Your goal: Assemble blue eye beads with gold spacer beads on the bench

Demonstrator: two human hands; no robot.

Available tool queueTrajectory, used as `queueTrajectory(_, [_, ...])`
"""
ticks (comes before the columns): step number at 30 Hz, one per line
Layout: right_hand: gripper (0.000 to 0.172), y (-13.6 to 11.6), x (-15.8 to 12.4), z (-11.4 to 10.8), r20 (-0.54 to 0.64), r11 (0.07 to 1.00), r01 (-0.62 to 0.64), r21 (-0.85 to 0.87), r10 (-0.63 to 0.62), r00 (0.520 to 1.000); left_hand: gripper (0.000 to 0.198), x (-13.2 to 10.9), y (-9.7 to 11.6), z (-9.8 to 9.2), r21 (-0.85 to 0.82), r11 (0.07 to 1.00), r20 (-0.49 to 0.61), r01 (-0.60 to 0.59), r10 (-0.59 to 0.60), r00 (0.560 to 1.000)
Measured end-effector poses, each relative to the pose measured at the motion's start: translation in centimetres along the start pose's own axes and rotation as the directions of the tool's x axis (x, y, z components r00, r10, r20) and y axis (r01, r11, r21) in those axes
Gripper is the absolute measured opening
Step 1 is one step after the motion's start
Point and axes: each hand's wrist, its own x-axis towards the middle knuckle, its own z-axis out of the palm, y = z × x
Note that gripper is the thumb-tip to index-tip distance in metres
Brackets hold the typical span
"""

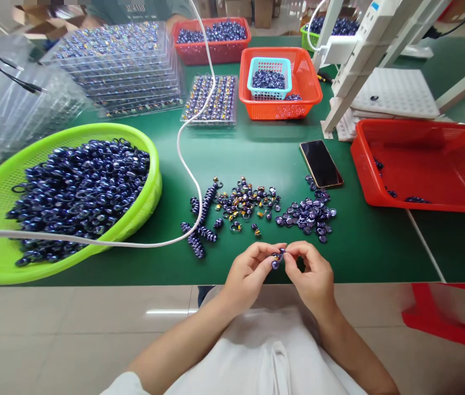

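Note:
Near the front edge of the green table, my left hand [249, 275] pinches a small shiny dark-blue looped piece [275, 264] with a bit of gold on it. My right hand [311, 274] is closed against it, thumb and forefinger on a small dark-blue part [282, 250] at the piece's top; its exact shape is hidden by the fingers. Just beyond lies a pile of blue-and-gold pieces [245, 202]. Right of that is a heap of flat dark-blue caps [308, 215]. Rows of stacked blue pieces [196, 245] lie to the left.
A green basket [156, 170] full of dark looped pieces stands left, crossed by a white cable [181, 151]. A phone [321, 163] and a red bin [430, 164] are right. Clear trays [134, 82], an orange basket [315, 104] and a metal post [350, 66] stand behind.

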Motion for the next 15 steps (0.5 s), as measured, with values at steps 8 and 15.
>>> queueTrajectory(8, [0.034,-0.1,0.5,0.3,0.084,0.900,0.384,-0.205,-0.375,0.923,0.025,0.2,1.1,-0.5,-0.095,0.994,-0.066,0.055,-0.061,0.996])
queueTrajectory(15, [0.023,0.0,0.1,0.3,0.040,0.930,0.320,-0.179,-0.318,0.947,0.023,0.2,1.0,-1.2,-0.237,0.967,-0.091,0.094,-0.118,0.989])
